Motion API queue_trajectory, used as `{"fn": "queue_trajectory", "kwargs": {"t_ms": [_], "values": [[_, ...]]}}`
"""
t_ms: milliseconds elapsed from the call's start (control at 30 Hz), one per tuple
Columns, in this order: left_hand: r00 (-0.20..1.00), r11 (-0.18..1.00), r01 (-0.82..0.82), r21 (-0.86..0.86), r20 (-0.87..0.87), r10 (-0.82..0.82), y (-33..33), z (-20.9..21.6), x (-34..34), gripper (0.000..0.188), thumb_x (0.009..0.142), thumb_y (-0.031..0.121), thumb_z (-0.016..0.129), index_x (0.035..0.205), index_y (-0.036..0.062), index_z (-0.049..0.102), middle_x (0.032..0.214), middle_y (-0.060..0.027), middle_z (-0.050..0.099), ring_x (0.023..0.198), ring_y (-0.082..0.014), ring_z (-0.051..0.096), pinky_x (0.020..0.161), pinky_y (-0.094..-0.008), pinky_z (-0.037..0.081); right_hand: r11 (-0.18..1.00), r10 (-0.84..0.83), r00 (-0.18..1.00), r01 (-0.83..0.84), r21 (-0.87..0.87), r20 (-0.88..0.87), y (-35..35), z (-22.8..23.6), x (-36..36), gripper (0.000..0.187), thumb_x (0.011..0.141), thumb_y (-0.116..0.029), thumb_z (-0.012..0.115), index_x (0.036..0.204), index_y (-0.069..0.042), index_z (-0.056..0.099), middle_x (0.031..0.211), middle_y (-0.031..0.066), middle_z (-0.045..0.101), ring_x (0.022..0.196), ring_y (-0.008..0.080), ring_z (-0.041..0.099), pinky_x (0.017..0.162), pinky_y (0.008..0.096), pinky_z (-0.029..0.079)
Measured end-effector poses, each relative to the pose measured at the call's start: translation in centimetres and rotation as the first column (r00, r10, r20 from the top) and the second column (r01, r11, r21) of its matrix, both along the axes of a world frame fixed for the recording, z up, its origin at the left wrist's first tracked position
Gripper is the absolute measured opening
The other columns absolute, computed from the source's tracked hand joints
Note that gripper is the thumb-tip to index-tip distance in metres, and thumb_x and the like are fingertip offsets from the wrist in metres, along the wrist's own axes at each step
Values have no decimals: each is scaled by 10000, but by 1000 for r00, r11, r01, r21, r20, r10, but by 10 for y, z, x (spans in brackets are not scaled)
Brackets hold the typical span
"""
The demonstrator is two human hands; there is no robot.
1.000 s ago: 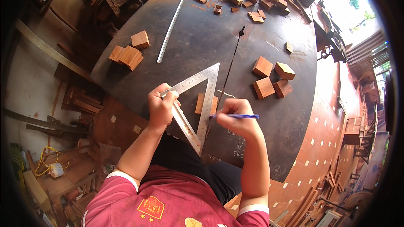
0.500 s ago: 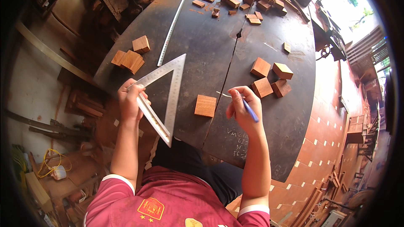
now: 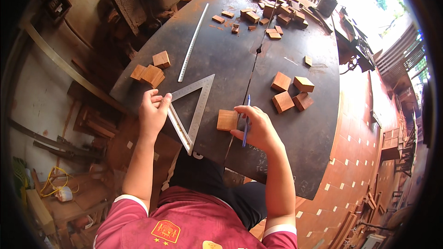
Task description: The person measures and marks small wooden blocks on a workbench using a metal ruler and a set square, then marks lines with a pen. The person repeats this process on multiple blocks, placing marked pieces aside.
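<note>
My left hand [image 3: 153, 113] has its thumb and fingers closed at the left corner of a silver set square [image 3: 201, 106], which lies at the near left edge of the dark table. In my right hand [image 3: 258, 128] a blue pen [image 3: 246, 127] is tucked between the fingers, pointing away from me. The index finger and thumb of that hand reach to the right side of a square wooden block [image 3: 226, 120]; whether they grip it is hard to see. This block rests beside the seam in the tabletop.
Three wooden blocks [image 3: 152, 76] sit at the left, near a steel ruler [image 3: 194, 41]. Several more blocks [image 3: 282, 102] are grouped to the right, with a small offcut [image 3: 308, 60] beyond them. Many wood pieces [image 3: 284, 19] cover the far end of the table [image 3: 314, 157].
My left hand has brought the set square down to the table, a little farther right. My right hand has moved left to the block, and the pen has turned to point away.
</note>
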State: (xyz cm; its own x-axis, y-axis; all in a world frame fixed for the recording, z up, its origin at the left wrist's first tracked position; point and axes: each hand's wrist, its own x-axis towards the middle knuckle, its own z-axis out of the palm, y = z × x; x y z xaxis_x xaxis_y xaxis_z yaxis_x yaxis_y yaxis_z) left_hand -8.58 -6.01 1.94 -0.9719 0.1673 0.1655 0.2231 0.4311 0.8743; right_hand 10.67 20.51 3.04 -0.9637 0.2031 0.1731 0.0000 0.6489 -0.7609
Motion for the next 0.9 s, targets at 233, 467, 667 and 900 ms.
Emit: {"fn": "queue_trajectory", "kwargs": {"t_ms": [233, 467, 667, 900], "values": [[901, 944, 271, -188, -296, -317, 8, 34, 45, 534, 819, 226, 857, 1266, 37, 634, 1221, -137, 674, 1127, -277, 656, 943, -420, 527, 953, 38, 994, -67, -296, -102, 14, 6, 6, 613, 669, -115, 947, 1214, -62, 670, 1108, 65, 722, 998, 175, 661, 837, 317, 504], [580, 583, 812, 24, 83, -810, 46, 50, 85, 944, 729, 411, 937, 1466, 12, 502, 1347, -177, 607, 1249, -309, 601, 1019, -422, 500, 785, 226, 950, -309, -536, -217, 21, 10, 13, 600, 687, -100, 956, 1212, -51, 671, 1247, 56, 713, 1063, 135, 625, 869, 296, 498], [534, 541, 841, 16, -188, -824, 56, 45, 87, 838, 678, 315, 982, 1351, 16, 583, 1283, -170, 651, 1156, -310, 663, 970, -414, 534, 697, 285, 928, -373, -612, -241, 24, 11, 16, 597, 689, -103, 960, 1208, -43, 671, 1294, 69, 703, 1072, 126, 618, 865, 298, 506], [576, 584, 805, 103, -369, -729, 54, 41, 97, 872, 617, 239, 1014, 1309, 52, 519, 1299, -210, 630, 1178, -337, 663, 961, -429, 555, 853, 170, 984, -177, -492, -59, 18, 17, 12, 570, 687, -157, 966, 1175, -45, 692, 1145, 38, 740, 1000, 132, 633, 850, 299, 515]]}}
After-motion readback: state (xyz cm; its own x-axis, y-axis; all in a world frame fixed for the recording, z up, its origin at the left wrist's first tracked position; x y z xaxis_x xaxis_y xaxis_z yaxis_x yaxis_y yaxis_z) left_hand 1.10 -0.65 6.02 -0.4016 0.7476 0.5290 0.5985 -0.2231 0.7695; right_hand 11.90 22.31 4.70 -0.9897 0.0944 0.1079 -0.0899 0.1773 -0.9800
